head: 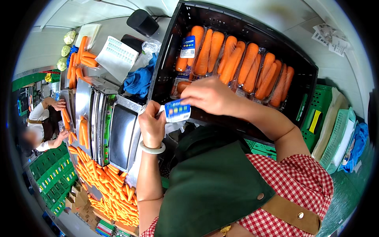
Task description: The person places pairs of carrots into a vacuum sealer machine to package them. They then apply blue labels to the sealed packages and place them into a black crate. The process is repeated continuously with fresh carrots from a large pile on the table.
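My left hand [152, 124], with a pale bangle at the wrist, grips a piece of white backing that carries a blue and white label [177, 111]. The fingers of my right hand [208, 94] pinch that label's upper right part. Both hands are over the near side of a black plastic crate [161, 59]. Inside the crate, clear packs of carrots [232, 62] stand in a row. A blue and white label [189, 47] is on the leftmost pack. Below it lies another pack, partly hidden by my right hand.
Left of the crate are a blue cloth [140, 78], a printed sheet [117, 56] and a metal machine [123, 133]. Loose carrots [109, 189] are heaped below it. A co-worker [44, 124] handles carrots at far left. Green crates [318, 118] stand at right.
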